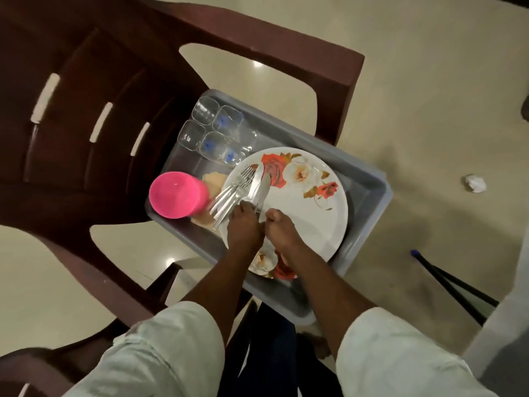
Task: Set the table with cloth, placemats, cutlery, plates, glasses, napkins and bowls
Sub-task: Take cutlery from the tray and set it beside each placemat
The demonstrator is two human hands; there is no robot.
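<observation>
Writing: I read none.
Left hand (244, 224): grips forks (233, 193) over the plate (309, 213).
Right hand (279, 226): pinches a knife (263, 190) beside it.

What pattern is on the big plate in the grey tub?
White plate with red and cream roses and brownish leaves, seen in the head view.

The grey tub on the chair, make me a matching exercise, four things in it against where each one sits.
Things:
1. glasses
2. pink cup
3. forks
4. floral plate

Places:
A. on the plate's left edge, held by the left hand
B. far corner of the grey tub
C. fills the tub's right side
D. tub's left edge, upside down

Pairs: 1-B, 2-D, 3-A, 4-C
</observation>
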